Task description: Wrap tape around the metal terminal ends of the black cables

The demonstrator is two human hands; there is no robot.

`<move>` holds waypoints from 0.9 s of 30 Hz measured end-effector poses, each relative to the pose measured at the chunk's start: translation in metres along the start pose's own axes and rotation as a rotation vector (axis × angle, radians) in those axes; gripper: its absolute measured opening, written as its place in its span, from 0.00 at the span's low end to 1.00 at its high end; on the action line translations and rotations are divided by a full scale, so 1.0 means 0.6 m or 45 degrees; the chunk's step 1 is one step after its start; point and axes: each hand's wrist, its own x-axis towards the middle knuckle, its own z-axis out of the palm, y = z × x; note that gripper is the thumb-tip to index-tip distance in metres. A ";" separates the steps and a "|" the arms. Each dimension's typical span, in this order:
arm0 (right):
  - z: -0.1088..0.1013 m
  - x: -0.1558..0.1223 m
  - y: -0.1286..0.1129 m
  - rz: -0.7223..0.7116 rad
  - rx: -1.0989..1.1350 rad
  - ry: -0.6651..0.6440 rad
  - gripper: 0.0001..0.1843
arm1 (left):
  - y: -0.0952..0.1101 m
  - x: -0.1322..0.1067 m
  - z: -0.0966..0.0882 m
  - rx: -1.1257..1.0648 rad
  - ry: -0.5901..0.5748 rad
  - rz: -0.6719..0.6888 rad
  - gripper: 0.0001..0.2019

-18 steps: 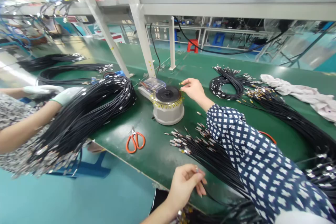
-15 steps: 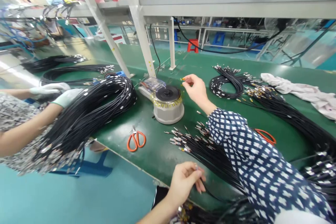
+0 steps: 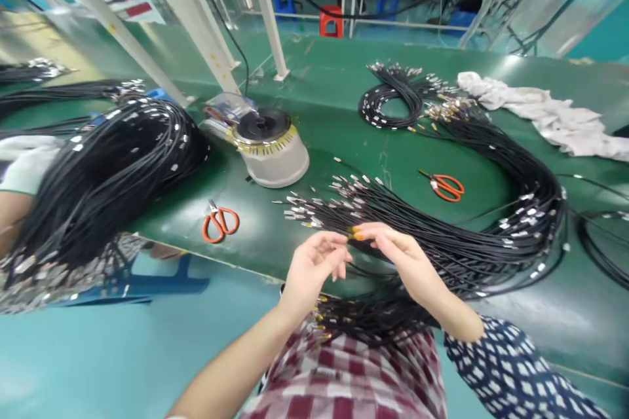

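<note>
My left hand point(image 3: 317, 265) pinches the end of a thin black cable, much of which the fingers hide. Close against it, my right hand point(image 3: 400, 252) holds a small yellow piece point(image 3: 354, 233) between thumb and fingertips; it looks like a sticky label, too small to be sure. The fingertips of both hands almost meet. Beyond them lies a bundle of black cables point(image 3: 407, 209) with metal ends and white tags. More black cables point(image 3: 363, 317) with yellow-marked ends rest on my lap. A round whitish dispenser point(image 3: 278, 160) with a black top carries yellow strips around its rim.
Orange-handled scissors point(image 3: 220, 224) lie left on the green table point(image 3: 324, 111); orange-handled cutters point(image 3: 445, 186) lie right. Coiled cables point(image 3: 388, 105) and a white cloth point(image 3: 545, 114) are farther back. At left, a co-worker's gloved hand point(image 3: 29, 160) touches a large cable bundle point(image 3: 122, 163). Metal posts point(image 3: 196, 19) rise behind.
My right hand has come back from beside the dispenser to my left hand, bringing the small yellow piece. The view has tilted down and my lap now shows.
</note>
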 end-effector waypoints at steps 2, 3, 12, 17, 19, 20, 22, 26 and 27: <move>0.001 -0.016 0.004 -0.045 -0.026 0.005 0.15 | 0.004 -0.001 0.005 0.045 0.007 0.009 0.14; 0.001 -0.022 0.005 -0.059 -0.042 0.009 0.15 | 0.006 -0.001 0.008 0.067 0.016 0.009 0.14; 0.008 -0.043 0.015 -0.160 -0.168 0.088 0.14 | 0.005 -0.013 0.023 0.155 0.072 -0.005 0.09; 0.010 -0.042 0.012 -0.199 -0.302 0.176 0.14 | 0.003 -0.017 0.026 0.140 0.090 -0.014 0.10; 0.010 -0.042 0.008 -0.206 -0.331 0.205 0.14 | 0.004 -0.019 0.026 0.136 0.089 -0.023 0.10; 0.010 -0.042 0.006 -0.210 -0.338 0.203 0.13 | 0.004 -0.020 0.026 0.136 0.085 -0.026 0.10; 0.013 -0.041 0.001 -0.225 -0.356 0.171 0.12 | 0.005 -0.021 0.026 0.140 0.073 -0.023 0.09; 0.018 -0.035 -0.005 -0.276 -0.394 0.215 0.04 | 0.008 -0.024 0.026 0.147 0.027 -0.011 0.08; 0.018 -0.033 -0.006 -0.270 -0.381 0.247 0.04 | 0.009 -0.025 0.026 0.136 0.001 0.000 0.08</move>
